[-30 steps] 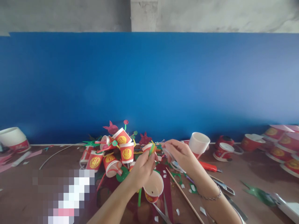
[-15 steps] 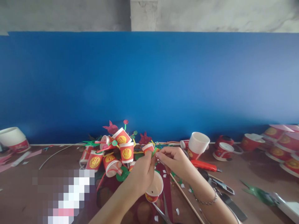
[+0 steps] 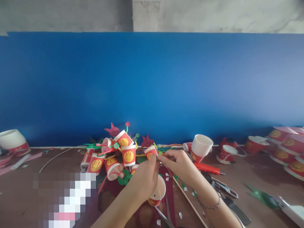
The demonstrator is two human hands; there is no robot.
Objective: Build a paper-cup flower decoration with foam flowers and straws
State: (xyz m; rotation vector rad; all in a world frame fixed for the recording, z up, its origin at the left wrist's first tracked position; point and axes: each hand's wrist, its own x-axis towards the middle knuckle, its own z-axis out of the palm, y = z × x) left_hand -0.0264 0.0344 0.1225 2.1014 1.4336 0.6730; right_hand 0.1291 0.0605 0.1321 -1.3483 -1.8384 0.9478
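My left hand (image 3: pixel 147 174) and my right hand (image 3: pixel 177 163) meet in the middle of the view, fingers closed in a pinch. Between their fingertips a small green piece (image 3: pixel 159 154) shows; most of it is hidden. Below my left hand stands a red and white paper cup (image 3: pixel 159 189), its opening up and a hole in its bottom. Behind the fingers is another small red paper cup (image 3: pixel 150 151). Scissors (image 3: pixel 164 215) lie with their blades against the near cup. Beneath my right forearm runs a thin wooden stick (image 3: pixel 188 200).
Decorated paper cups (image 3: pixel 129 155) are heaped at left centre. A nested cup stack (image 3: pixel 201 147) stands right of my hands. A red utility knife (image 3: pixel 207 168), a metal blade tool (image 3: pixel 235 209) and a green-tipped tool (image 3: pixel 263 196) lie rightward. Paper scraps are scattered about.
My left hand has dipped slightly, showing more of the small cup behind it. Both hands remain pinched together.
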